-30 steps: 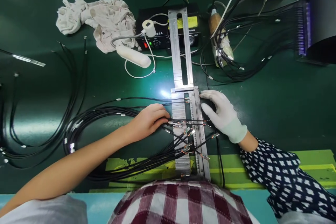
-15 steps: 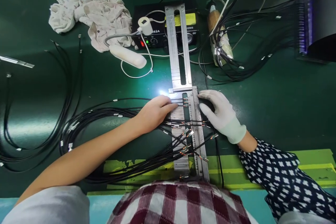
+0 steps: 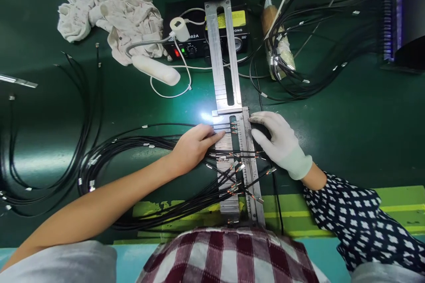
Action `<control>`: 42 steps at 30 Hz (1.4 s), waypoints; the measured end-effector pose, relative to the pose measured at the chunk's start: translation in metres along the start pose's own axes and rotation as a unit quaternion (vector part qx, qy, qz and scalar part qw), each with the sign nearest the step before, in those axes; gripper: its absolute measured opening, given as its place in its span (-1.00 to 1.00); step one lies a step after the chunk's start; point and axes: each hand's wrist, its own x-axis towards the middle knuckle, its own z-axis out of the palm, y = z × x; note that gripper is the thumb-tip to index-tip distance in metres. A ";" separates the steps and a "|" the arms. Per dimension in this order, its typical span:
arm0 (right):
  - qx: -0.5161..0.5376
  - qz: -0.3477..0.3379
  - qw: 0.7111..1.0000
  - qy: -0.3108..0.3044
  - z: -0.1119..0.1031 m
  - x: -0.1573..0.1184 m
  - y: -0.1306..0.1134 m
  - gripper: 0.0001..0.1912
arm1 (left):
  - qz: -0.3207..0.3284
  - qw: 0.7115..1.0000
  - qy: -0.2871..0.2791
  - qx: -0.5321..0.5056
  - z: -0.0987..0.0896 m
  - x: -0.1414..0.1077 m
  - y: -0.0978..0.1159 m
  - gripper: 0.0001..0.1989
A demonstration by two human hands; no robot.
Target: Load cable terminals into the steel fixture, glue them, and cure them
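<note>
My bare left hand [image 3: 192, 146] is closed at the left side of the slotted metal fixture [image 3: 227, 208], its fingertips on a thin black cable. Several cable ends with small coloured wires and connectors [image 3: 235, 127] lie side by side across the slot beyond the fingertips. Opposite it, my right hand [image 3: 277, 141] wears a white glove; thumb and forefinger are apart, with the fingertips against the outer edge of the metal rail [image 3: 246, 135]. More loose cable ends [image 3: 234, 189] cross the fixture nearer to my body, and their black cables [image 3: 166, 212] run off to the left.
A black control box [image 3: 199, 48] stands behind the fixture, with a white lamp [image 3: 156, 70] before it. Crumpled white cloths [image 3: 133, 22] lie at the back left. A wooden-handled tool [image 3: 277, 46] and a cable bundle [image 3: 299, 90] are at the right, leading toward a dark machine [image 3: 408, 22].
The camera view has shifted slightly. Both hands stay at nearly the same places on the fixture, and the cable ends keep their arrangement.
</note>
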 end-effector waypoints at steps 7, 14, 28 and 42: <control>0.036 0.001 0.999 0.021 0.000 -0.009 0.002 -0.78 | -0.017 0.995 -0.034 -0.087 -0.008 -0.008 0.013 -0.73; 0.058 0.006 0.998 0.032 -0.001 -0.016 0.002 -0.78 | -0.141 0.949 -0.080 -0.271 -0.025 -0.030 0.014 -0.87; 0.046 0.014 0.999 0.025 0.000 -0.012 0.001 -0.79 | 0.056 0.988 0.018 -0.143 -0.003 -0.017 0.017 -0.71; 0.033 -0.004 0.999 0.019 0.000 -0.012 0.002 -0.79 | 0.052 0.997 0.037 -0.032 -0.009 -0.009 0.001 -0.69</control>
